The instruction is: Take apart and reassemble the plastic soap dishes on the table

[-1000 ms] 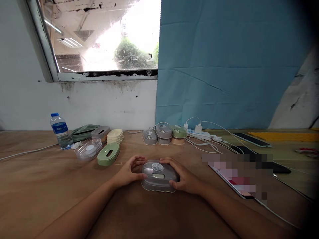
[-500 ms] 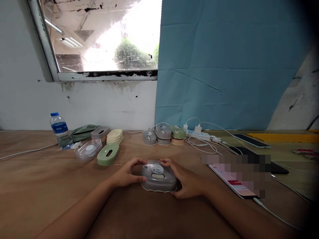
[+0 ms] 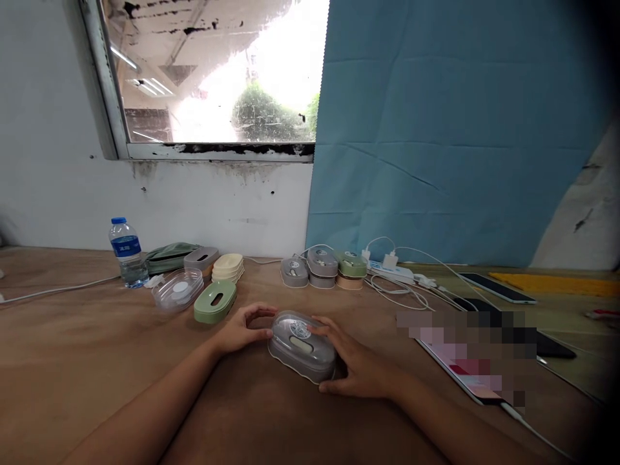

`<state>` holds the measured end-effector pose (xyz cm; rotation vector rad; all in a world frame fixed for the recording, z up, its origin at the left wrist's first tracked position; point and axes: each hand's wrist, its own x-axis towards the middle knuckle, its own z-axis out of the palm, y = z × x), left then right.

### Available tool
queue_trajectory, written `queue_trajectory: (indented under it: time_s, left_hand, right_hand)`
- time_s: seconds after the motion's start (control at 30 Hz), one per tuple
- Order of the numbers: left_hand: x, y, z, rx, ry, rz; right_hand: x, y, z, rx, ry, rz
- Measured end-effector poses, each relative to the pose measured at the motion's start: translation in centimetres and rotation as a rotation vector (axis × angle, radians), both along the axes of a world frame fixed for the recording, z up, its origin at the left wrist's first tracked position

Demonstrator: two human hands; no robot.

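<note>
Our left hand [image 3: 242, 330] is half open, thumb and fingertips at the left end of a grey box [image 3: 314, 357], and we cannot tell whether it grips; our right hand [image 3: 358, 365] spans the right end, thumb low at the near corner, fingers over the top. Half a second ago the box faced us nearly square; now we see it turned, its right end swung nearer us. It sits upright on the brown table [image 3: 261, 420], near the middle, under a clear, shiny cover with a wavy lower edge, a round printed sticker [image 3: 299, 329] and a pale oblong inset [image 3: 301, 344]. To the far left we have a green lid [image 3: 209, 314] with a slot and a clear cover [image 3: 177, 290]; beyond the box, similar small boxes [image 3: 322, 265] stand grouped; right of our right hand lies a phone [image 3: 458, 365], its screen pixelated.
</note>
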<state>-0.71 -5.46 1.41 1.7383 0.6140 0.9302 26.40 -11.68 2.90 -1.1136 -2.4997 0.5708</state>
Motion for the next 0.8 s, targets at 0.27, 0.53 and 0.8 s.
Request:
queue_trajectory:
  time_s: [0.27, 0.53, 0.8]
  left_hand:
    - [0.0, 1.8, -0.6, -0.125, -0.374, 0.650]
    - [-0.4, 2.4, -1.0, -0.121, -0.386, 0.769]
    - [-0.3, 2.1, -0.7, -0.036, -0.320, 0.765]
  right_hand:
    - [-0.5, 4.0, -0.8, 0.135, -0.042, 0.017]
    - [-5.6, 15.5, 2.6, 0.643, -0.214, -0.510]
    - [-8.1, 19.9, 1.8, 0.685, -0.351, -0.718]
